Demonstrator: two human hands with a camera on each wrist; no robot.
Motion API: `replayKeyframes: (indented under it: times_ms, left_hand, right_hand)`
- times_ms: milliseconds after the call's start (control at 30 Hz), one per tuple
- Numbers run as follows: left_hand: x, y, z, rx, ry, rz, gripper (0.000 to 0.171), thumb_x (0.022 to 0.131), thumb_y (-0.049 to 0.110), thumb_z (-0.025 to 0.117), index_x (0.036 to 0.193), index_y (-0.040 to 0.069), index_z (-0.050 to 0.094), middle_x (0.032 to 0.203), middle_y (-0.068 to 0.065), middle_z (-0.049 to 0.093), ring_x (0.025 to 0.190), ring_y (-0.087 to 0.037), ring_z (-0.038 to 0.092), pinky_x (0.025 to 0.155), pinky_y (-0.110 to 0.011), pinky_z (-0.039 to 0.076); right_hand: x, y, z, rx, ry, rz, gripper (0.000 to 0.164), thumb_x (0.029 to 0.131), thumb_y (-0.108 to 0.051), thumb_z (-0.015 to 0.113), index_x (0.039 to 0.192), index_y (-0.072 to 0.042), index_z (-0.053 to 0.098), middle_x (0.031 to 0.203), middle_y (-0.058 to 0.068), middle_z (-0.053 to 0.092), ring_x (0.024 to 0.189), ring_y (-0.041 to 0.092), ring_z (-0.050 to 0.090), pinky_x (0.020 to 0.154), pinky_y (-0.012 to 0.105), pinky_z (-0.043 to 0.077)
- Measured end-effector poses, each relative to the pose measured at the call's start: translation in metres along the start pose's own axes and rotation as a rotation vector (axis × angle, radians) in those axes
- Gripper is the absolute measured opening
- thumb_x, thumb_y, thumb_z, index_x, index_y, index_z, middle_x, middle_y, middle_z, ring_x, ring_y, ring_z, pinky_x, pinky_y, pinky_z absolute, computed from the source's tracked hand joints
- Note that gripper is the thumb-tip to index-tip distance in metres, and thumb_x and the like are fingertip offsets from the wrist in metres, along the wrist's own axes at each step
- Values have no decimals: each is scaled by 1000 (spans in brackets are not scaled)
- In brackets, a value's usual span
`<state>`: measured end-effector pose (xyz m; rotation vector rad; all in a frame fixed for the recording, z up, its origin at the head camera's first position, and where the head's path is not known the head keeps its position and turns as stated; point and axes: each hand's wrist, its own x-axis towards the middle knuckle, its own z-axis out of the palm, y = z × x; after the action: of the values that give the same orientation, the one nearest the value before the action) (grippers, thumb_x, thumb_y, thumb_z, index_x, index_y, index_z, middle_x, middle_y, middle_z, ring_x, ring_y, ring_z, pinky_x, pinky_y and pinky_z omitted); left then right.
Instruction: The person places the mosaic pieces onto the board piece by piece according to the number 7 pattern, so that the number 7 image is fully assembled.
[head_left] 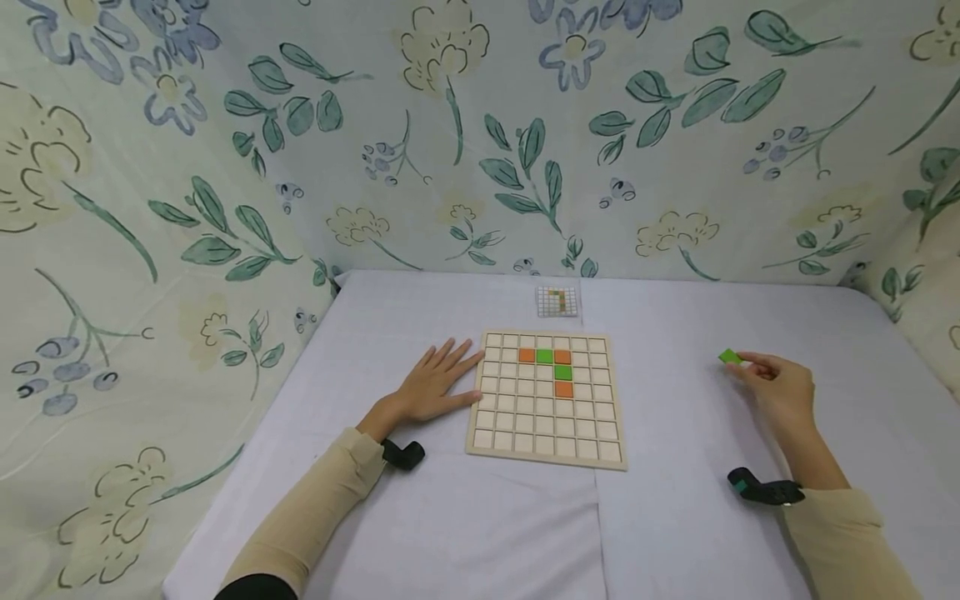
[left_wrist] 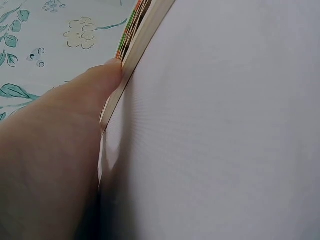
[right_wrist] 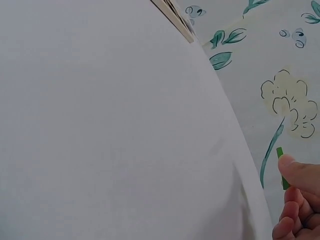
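A wooden grid board (head_left: 545,460) lies on the table, with orange tiles (head_left: 564,389) and green tiles (head_left: 563,372) set in several of its squares. My left hand (head_left: 435,383) lies flat with spread fingers, its thumb and index fingertips at the board's left edge; in the left wrist view the thumb (left_wrist: 107,75) presses against the board's side (left_wrist: 145,35). Off to the right of the board, my right hand (head_left: 780,392) pinches a green tile (head_left: 729,357) between thumb and fingers. The same tile (right_wrist: 280,155) shows edge-on in the right wrist view.
Behind the board lies a small card (head_left: 557,302) printed with a grid and a coloured pattern. A white cloth (head_left: 525,533) covers the table. Floral fabric (head_left: 450,133) hangs behind and at the sides. Each wrist wears a black camera band (head_left: 765,490).
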<state>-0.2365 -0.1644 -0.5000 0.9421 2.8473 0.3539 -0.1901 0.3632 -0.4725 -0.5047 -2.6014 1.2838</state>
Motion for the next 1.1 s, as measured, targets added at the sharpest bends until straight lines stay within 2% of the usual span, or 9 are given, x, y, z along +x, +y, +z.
replayKeyframes:
  times_ms: [200,367,667,933,1100]
  left_hand:
    - [1,1,-1,5,-8,-4,79,98,70,34,162,29,11,167,-2,3,152,-29,-5,119,-50,-5]
    - [2,1,-2,-2,-7,-1,79,98,69,35,162,28,12,167,-3,4,152,-29,-4,119,-50,-4]
    - [2,2,-2,-8,-9,-1,79,98,69,34,162,28,12,167,-2,3,152,-30,-4,120,-50,-4]
    - [0,2,-3,-10,-3,7,79,98,68,36,162,28,13,167,-4,5,152,-31,-3,119,-52,-3]
    - [-1,2,-4,-16,3,5,78,98,67,37,162,28,13,167,-4,6,152,-31,-2,120,-52,-1]
  right_hand:
    - [-11,-12,-2,50,-34,-24,49,93,-21,73,129,9,61,80,-9,54,74,4,45,54,14,42]
    - [-20,-21,-3,44,-64,-45,53,94,-28,72,130,8,61,84,-4,54,76,8,44,54,16,42]
    - [-36,-36,1,51,-81,-150,50,93,-27,74,125,9,64,82,-3,54,73,9,44,50,19,39]
    - [-51,-49,16,22,-93,-259,43,92,-24,74,120,7,67,84,6,53,73,12,43,50,20,38]
    - [-58,-55,31,41,-102,-275,37,90,-19,77,117,5,69,81,8,52,73,15,43,50,25,38]
